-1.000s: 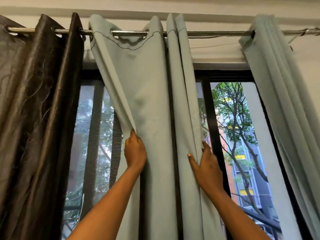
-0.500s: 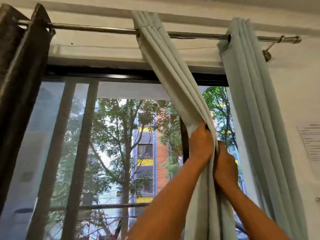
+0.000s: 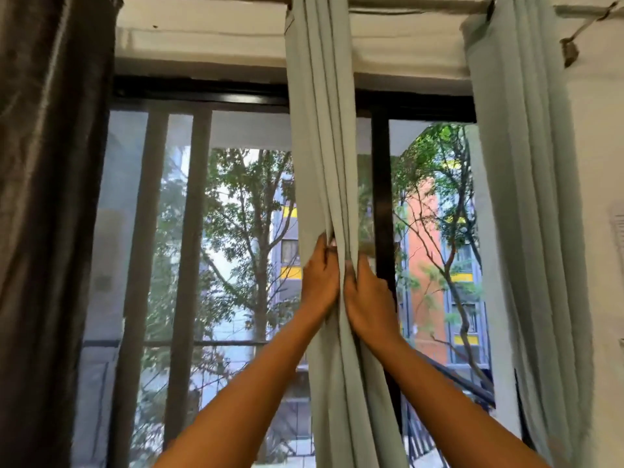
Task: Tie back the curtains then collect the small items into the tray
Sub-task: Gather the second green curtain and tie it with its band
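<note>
A pale grey-green curtain (image 3: 320, 136) hangs bunched into narrow folds in the middle of the window. My left hand (image 3: 320, 278) grips its folds from the left, fingers curled into the cloth. My right hand (image 3: 366, 298) holds the same bunch from the right, thumb pressed against the fabric. A second pale curtain (image 3: 520, 197) hangs gathered at the right end of the rod. A dark brown curtain (image 3: 50, 197) hangs at the far left. No tray or small items are in view.
A metal curtain rod (image 3: 398, 5) runs along the top, with its bracket (image 3: 570, 52) on the right wall. Behind the curtains is a dark-framed window (image 3: 209, 96) with vertical bars (image 3: 189, 231). A paper (image 3: 619, 231) is on the right wall.
The spread middle curtain has been gathered into a tight bunch and now hangs straight. My two hands came together on it, and the view shifted right and downward.
</note>
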